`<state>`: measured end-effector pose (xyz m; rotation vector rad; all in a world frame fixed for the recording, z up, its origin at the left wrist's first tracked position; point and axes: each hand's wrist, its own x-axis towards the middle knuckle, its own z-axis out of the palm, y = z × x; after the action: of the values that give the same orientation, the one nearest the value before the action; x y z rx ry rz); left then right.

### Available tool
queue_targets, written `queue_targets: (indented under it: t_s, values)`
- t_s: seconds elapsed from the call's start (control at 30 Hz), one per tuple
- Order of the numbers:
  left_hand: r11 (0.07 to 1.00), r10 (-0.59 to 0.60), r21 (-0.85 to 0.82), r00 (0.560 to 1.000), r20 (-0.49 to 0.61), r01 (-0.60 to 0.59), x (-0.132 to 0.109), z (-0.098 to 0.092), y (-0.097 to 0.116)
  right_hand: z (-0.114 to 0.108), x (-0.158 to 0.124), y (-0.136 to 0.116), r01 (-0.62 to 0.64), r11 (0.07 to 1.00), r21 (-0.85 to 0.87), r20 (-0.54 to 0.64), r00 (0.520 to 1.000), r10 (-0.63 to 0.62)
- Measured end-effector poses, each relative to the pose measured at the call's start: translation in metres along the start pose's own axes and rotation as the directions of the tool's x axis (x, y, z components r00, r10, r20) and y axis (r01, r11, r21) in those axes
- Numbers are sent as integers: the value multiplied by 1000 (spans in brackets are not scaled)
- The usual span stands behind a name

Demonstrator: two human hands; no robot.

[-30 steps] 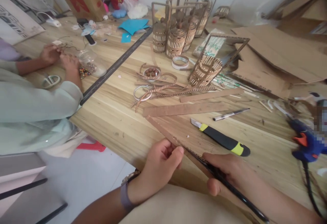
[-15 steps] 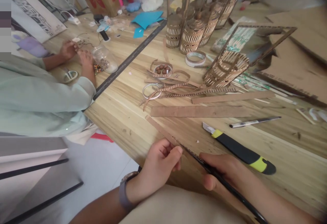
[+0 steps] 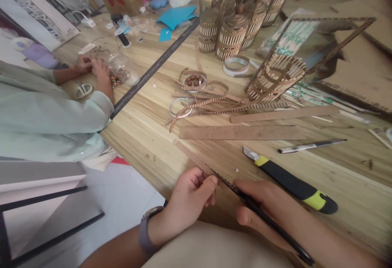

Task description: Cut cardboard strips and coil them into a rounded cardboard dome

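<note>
Near the table's front edge, my left hand [image 3: 191, 196] pinches a narrow brown cardboard strip [image 3: 191, 153] between thumb and fingers. The strip's far end lies toward the upper left. My right hand [image 3: 260, 202] is closed around a long, slim black tool [image 3: 269, 222]. Its front end points at the strip, close to my left thumb. The exact kind of tool cannot be made out. A black and yellow utility knife [image 3: 289, 180] rests on the table beyond my right hand, its blade toward the left.
Cardboard strips [image 3: 239, 132] and a pen [image 3: 312, 145] lie ahead. Behind them are a roll of tape [image 3: 235, 66], a tilted lantern-like basket [image 3: 274, 78] and several upright ones [image 3: 232, 35]. At left, a co-worker's hands [image 3: 101, 70] work beside a jar [image 3: 124, 70] and scissors [image 3: 83, 90].
My right hand and the black tool have shifted slightly left, closer to my left hand. The left hand keeps its pinch on the strip. The camera view has turned a little.
</note>
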<state>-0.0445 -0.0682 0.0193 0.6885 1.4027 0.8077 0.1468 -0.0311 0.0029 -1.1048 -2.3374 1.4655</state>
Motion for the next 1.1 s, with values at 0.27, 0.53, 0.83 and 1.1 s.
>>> queue_targets:
  t_s: [0.27, 0.53, 0.83, 1.1]
  values:
    - [999, 5, -43, 1000, -1, -5, 2, -4, -4, 4, 8, 2, -15, 1000, 9, 29, 999, 14]
    - [993, 70, -83, 991, -113, -79, 3, -10, -7, 3, 16, -2, 18, 1000, -10, 41, 999, -17]
    - [994, 78, -67, 993, -88, -84, 0, -10, -9, -1, 14, -7, -14, 999, -38, 74, 997, 17]
    - [993, 60, -98, 997, -57, -65, 1, -9, -10, 5, 11, -7, -44, 998, -42, 48, 998, 46]
